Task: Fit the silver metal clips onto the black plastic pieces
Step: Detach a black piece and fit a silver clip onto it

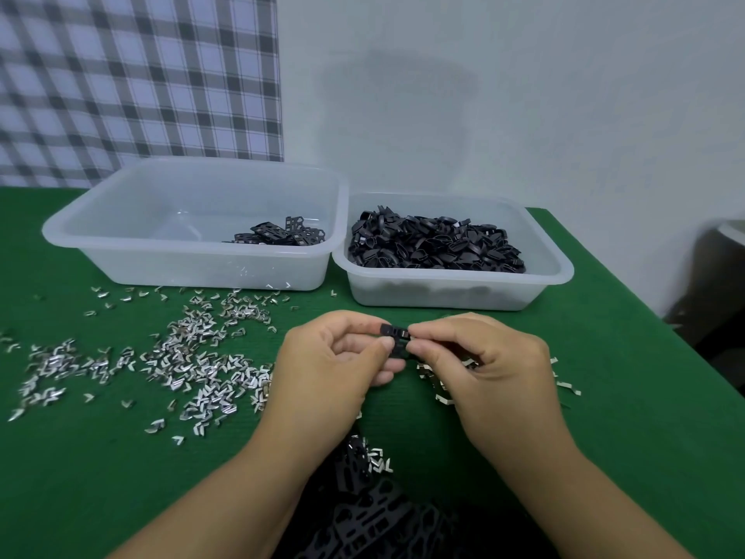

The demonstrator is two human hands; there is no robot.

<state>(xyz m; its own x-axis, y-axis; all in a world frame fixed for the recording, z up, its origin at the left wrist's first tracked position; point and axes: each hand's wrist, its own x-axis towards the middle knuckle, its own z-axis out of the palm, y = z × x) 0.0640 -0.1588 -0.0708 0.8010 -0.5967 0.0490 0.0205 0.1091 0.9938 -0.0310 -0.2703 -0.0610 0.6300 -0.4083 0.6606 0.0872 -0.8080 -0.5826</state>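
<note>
- Black plastic piece (397, 336) is held up over the green bench (629, 417), just in front of the two tubs. My left grip (334, 357) pinches its left end between thumb and forefinger. My right grip (483, 357) pinches its right side, fingertips pressed close. Whether a clip sits under those fingertips I cannot tell; they cover the spot.
- Skewed fit: my fingertips hide the seat, so I'd be working by feel. An uneven push could likely bend a clip leg or leave it half on.
- Clip springing free: it would drop among the loose silver metal clips (193, 357) strewn over the bench to my left, or the smaller patch (441, 391) under my right grip. Nothing lost but time.
- Piece twisting: the left grip has only one end, so pressing from the right may rotate it.
- Wrong tub: the left tub (193, 272) holds a few flat pieces and the right tub (443, 294) is heaped with black parts. They stand side by side and touching, so a careless drop mixes them.
- Forearms: black frames (383, 514) lie at the near edge between my arms, and a sweep could knock them off.
</note>
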